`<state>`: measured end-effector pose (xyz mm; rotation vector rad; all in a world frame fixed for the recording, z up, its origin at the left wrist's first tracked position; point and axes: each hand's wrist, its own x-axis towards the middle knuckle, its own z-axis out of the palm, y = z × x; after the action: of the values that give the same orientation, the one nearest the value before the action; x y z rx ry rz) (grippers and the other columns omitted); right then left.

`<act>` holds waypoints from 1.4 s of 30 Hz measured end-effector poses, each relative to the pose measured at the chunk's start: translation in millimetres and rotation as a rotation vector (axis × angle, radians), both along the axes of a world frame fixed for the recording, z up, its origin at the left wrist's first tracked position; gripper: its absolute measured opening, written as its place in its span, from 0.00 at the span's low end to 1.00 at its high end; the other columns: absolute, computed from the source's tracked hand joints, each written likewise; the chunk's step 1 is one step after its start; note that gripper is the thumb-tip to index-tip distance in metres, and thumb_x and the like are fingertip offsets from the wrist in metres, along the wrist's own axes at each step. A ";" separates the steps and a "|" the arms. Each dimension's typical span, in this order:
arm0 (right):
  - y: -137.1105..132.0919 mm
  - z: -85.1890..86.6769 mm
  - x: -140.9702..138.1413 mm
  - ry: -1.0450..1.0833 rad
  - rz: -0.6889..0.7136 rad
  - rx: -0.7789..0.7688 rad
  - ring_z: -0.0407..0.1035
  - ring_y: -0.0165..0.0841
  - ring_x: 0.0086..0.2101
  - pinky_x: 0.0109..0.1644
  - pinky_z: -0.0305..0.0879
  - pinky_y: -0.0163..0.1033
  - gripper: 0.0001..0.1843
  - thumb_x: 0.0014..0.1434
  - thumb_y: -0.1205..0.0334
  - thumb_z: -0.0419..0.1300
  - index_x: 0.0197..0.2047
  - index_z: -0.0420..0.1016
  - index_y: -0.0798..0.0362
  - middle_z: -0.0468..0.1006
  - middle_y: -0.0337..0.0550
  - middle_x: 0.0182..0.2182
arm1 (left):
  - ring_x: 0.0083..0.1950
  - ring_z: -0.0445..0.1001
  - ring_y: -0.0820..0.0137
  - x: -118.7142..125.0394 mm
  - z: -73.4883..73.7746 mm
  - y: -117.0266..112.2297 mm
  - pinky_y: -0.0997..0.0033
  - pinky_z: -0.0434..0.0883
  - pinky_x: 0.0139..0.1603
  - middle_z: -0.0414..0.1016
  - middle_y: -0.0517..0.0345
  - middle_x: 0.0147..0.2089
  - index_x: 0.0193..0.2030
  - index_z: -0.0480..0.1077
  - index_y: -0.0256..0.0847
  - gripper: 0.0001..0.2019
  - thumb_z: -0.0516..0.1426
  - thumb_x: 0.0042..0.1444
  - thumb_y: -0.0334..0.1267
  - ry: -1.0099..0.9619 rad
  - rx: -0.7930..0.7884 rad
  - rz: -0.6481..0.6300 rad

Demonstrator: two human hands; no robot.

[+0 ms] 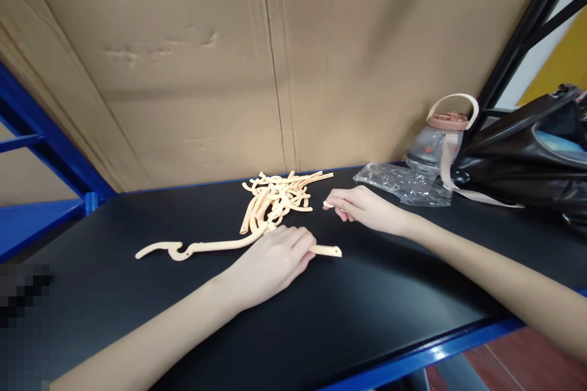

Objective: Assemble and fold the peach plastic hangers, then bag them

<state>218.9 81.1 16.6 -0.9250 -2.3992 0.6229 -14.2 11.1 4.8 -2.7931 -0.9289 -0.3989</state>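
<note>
My left hand [279, 256] is closed around a long cream plastic hanger piece [224, 245], low over the black tabletop. Its curved, notched arm reaches out to the left, and a straight end with a small hole sticks out right of my fingers. The middle of it is hidden under my hand. My right hand [355, 208] pinches a small cream plastic piece [327, 204], of which only the tip shows. Just beyond my left hand lies a tangled pile of cream plastic hanger parts [275, 192], some curved and some straight.
A crumpled clear plastic bag [403, 183] lies at the back right, by a clear bottle [433, 146] with a pink lid and strap. A black leather bag [527, 153] stands at the far right. Cardboard [183, 73] walls off the back, and a blue frame [422, 357] edges the table [367, 311].
</note>
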 end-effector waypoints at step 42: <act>-21.3 -16.8 -22.0 -0.303 -0.144 0.299 0.72 0.35 0.28 0.32 0.56 0.36 0.10 0.70 0.59 0.41 0.46 0.59 0.51 0.77 0.41 0.30 | 0.29 0.71 0.67 -4.2 -2.8 8.1 0.72 0.61 0.28 0.70 0.62 0.30 0.35 0.56 0.44 0.07 0.45 0.65 0.38 -0.223 -0.241 0.345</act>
<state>196.9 59.9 -0.2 -1.1086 -2.5620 0.0679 -18.3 19.2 1.9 -2.7490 -1.5748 -0.5854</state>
